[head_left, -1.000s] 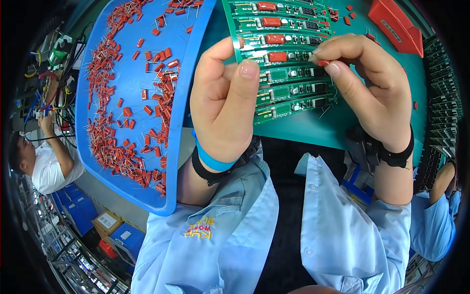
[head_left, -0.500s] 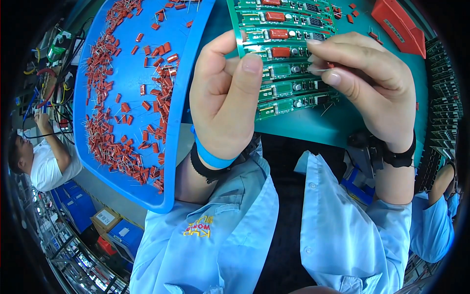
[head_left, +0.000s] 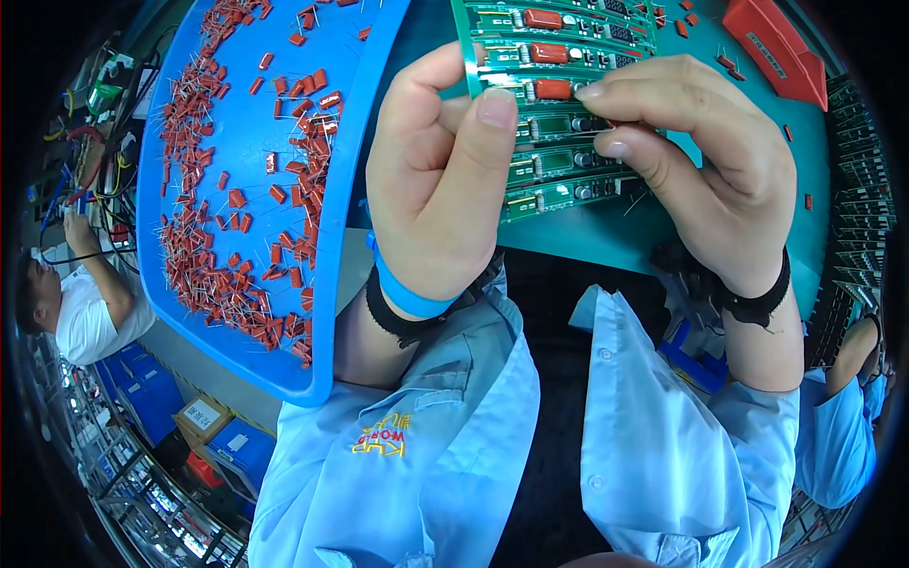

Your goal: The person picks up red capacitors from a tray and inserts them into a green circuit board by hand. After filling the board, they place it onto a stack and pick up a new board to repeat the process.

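Observation:
My left hand [head_left: 431, 180] grips a green circuit board panel [head_left: 554, 168] by its left edge, thumb on top. The panel is made of several parallel strips. Its upper strips carry red block capacitors [head_left: 549, 53] lying flat; the lower ones show bare outlined rectangles there. Over the panel's right part, my right hand [head_left: 715, 156] is closed in a pinch of thumb and forefinger. A sliver of a red capacitor [head_left: 613, 123] shows between these fingertips, the rest hidden. On the left, a blue tray [head_left: 248, 114] holds many loose red capacitors [head_left: 275, 194] with wire leads.
A green mat [head_left: 592, 239] covers the bench, with a few loose capacitors on it. At the far right stand a red holder [head_left: 776, 52] and a row of upright circuit boards [head_left: 860, 208]. Other people work at left [head_left: 99, 303] and right [head_left: 838, 435].
The right fingertips have moved left and closer to the panel, and the capacitor's wire lead no longer shows. The panel sits slightly higher and further right in view. My left hand keeps its grip.

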A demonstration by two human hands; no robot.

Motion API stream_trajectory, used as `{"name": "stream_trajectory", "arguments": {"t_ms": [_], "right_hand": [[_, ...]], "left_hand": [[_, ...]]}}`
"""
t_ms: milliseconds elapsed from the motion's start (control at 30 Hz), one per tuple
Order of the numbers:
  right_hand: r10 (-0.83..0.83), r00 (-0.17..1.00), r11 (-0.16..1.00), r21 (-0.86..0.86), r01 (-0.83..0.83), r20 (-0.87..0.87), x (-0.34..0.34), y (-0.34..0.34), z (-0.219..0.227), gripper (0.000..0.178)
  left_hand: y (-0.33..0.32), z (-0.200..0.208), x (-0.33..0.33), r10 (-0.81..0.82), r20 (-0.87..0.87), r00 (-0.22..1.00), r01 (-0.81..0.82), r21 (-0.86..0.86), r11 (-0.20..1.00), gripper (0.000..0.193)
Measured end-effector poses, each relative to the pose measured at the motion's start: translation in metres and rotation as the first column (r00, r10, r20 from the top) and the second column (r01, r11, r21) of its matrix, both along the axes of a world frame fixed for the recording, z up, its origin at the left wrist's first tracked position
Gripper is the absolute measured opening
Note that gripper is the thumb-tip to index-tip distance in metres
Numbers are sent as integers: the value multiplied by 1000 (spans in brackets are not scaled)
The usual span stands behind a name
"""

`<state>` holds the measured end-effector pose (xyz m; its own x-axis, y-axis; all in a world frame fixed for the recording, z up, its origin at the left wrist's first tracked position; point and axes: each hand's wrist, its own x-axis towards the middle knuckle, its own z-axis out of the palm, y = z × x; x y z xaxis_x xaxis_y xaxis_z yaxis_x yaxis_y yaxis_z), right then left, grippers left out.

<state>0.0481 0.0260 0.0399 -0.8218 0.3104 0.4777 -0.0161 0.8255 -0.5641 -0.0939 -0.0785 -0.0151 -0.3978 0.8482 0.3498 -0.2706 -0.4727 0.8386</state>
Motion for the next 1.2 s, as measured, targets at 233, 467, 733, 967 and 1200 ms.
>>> {"name": "stream_trajectory", "arguments": {"t_ms": [233,467,733,967,1200], "right_hand": [[-9,1000,1000,8,10,-15,0,-2,-4,19],[-12,999,1000,28,13,-36,-2,-3,-8,19],[26,1000,997,73,-27,8,-3,-4,-8,21],[17,998,992,127,-24,59,-6,-9,-8,17],[74,996,985,154,-81,56,-8,-10,-11,16]], "left_hand": [[-3,1,2,-3,10,1000,4,-28,1000,32],[-5,-3,-1,-4,-67,998,2,-32,999,33],[-5,-6,-2,-23,-46,999,21,-33,999,32],[-6,-9,-4,-14,-92,996,14,-7,1000,31],[-12,20,15,149,24,988,-135,-300,944,36]]}}
